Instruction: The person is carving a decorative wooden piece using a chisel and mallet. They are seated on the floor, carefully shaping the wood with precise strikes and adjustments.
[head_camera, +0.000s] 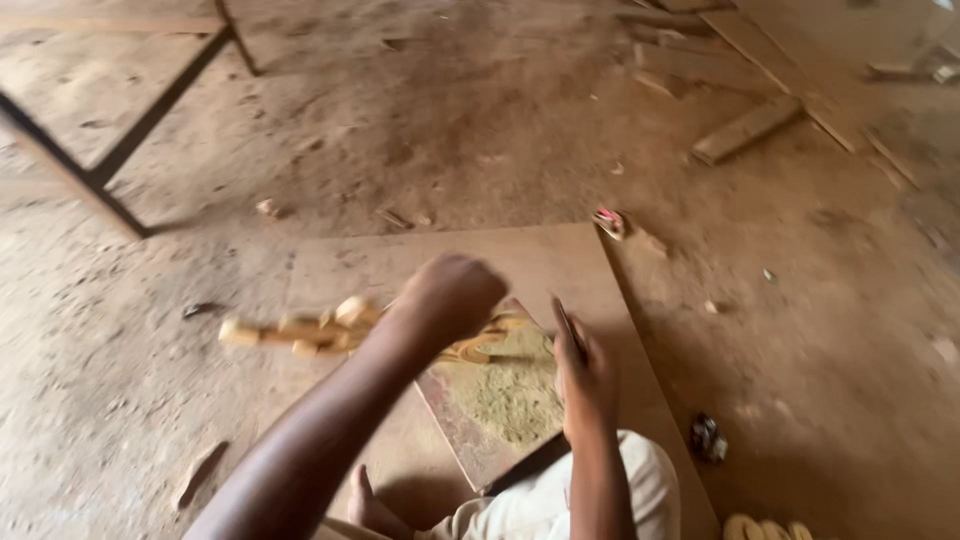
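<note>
Wooden mallet (300, 333): one, pale yellow-brown, blurred, with knobbly rounded lumps along its length. Its long axis runs roughly level across the view, the free end pointing toward the left edge, the other end hidden behind the left hand (452, 295). It sits in the air just above a large flat board (640, 370) lying on the dirt floor (450, 130).

Left hand: one, closed in a fist around the mallet's near end, knuckles up, forearm running down to the lower left.

Right hand (583, 375): one, fingers curled around a thin dark chisel (568, 325). One chisel counted; it stands steeply, top end leaning slightly away and left, lower end hidden by the hand.

Carved panel (500, 395): one, flat on the board, set cornerwise, reddish-brown edge, centre covered in pale yellow-green dust or chips. A curled, carved yellow pattern shows at its upper corner, just beside the left hand. The right hand rests at its right edge.

The person sits at the lower edge: light-coloured clothing over a knee, one bare foot (368, 505) showing.

Other items: one dark metal frame (150, 115) at upper left; several wood offcuts (745, 128) at upper right; one small red-and-white object (609, 221) by the board's far corner; one small dark object (707, 438) at the board's right edge; yellow rounded shapes (765, 528), three at least, cut off at the bottom.
</note>
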